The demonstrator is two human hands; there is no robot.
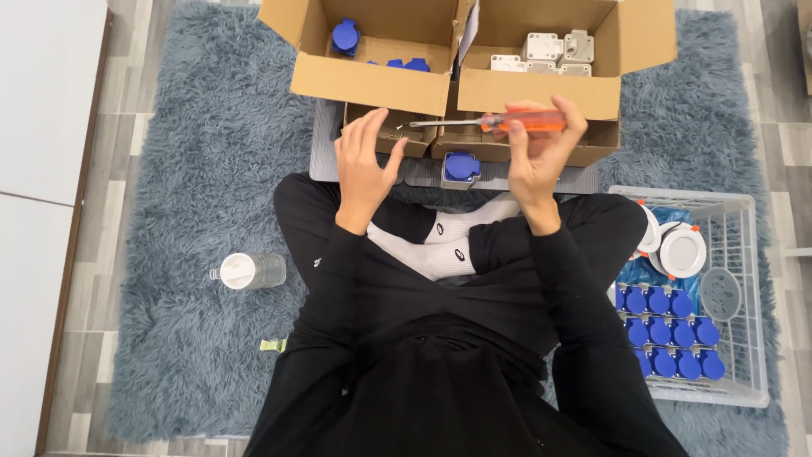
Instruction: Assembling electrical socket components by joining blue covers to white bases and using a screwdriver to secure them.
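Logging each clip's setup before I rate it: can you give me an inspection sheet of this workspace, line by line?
Surface: grey-blue shag rug on a tiled floor; a grey mat lies under the boxes.
Job's things: orange-handled screwdriver held level; blue-lidded socket unit on the mat in front of the crossed legs.
Clutter: left cardboard box with blue parts; right cardboard box with grey parts; white wire basket holding rows of blue caps and white round fittings; clear bottle lying on the rug.
Grippers: right hand grips the screwdriver handle; left hand open, fingers spread near the tip.
Cables: nothing seen.
Surroundings: white panel at left.
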